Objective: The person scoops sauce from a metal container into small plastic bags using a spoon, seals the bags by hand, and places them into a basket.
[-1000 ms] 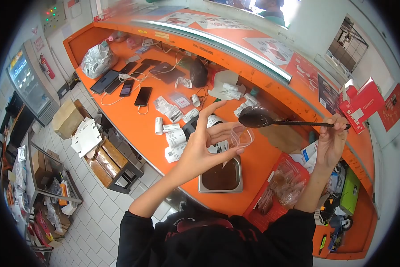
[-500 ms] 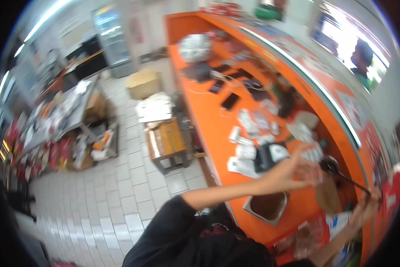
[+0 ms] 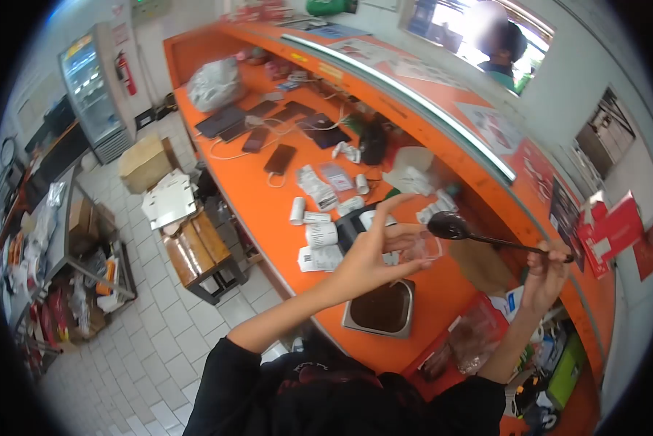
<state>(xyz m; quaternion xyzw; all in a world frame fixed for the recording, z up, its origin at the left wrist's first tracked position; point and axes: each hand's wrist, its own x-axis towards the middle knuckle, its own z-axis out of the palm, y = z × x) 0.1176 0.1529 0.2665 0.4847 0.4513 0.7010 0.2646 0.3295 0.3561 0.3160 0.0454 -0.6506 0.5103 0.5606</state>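
1. Left hand [image 3: 374, 254]: The thumb and fingers are gripping a small clear cup [image 3: 428, 248] by its sides. The index finger is extending above the cup. The cup is sitting at a tilt in the grasp.
2. Right hand [image 3: 546, 275]: The fingers are pinching a dark spoon [image 3: 450, 226] near the end of its long handle. The handle is sloping up toward the left.
3. Spoon and cup: The spoon's bowl is showing a glossy dark brown surface and is appearing just beside the cup, toward the upper right. Whether the two are touching, one cannot tell from this angle.
4. Metal container [image 3: 376, 331]: It is standing on the orange counter [image 3: 443, 294], below the left hand in the view, and is holding a brown substance.
5. Red basket [image 3: 422, 357]: It is resting to the right of the metal container and is holding clear plastic pieces.
6. Adjacent items: Paper rolls [image 3: 321, 235] are lying beside a black device [image 3: 350, 231], beyond the left forearm. A brown paper sheet [image 3: 481, 265] is lying below the spoon's handle in the view.
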